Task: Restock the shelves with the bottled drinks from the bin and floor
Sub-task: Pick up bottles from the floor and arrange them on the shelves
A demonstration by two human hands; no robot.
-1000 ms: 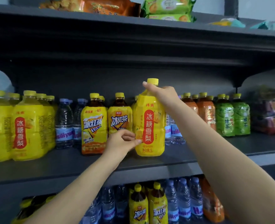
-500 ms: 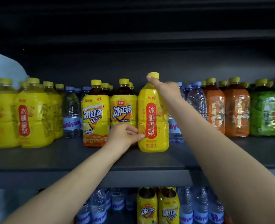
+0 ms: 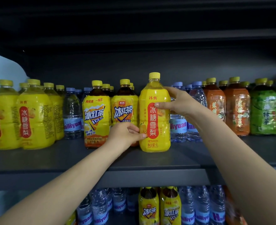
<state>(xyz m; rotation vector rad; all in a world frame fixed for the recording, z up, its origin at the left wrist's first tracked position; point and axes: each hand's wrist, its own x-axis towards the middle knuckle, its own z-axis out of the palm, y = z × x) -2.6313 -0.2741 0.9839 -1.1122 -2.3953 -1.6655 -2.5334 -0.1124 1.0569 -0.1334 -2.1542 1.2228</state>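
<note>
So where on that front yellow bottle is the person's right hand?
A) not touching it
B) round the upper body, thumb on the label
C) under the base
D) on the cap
B: the right hand wraps the yellow bottle below its shoulder, thumb on the top of the red label, clear of the cap.

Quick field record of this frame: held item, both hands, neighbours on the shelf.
held item: yellow bottle, red label, upright on the shelf
right hand: grips its upper body
left hand: pinches its lower left side
left neighbour: ice tea bottles
right neighbour: water bottles
far left: matching yellow bottles
</note>
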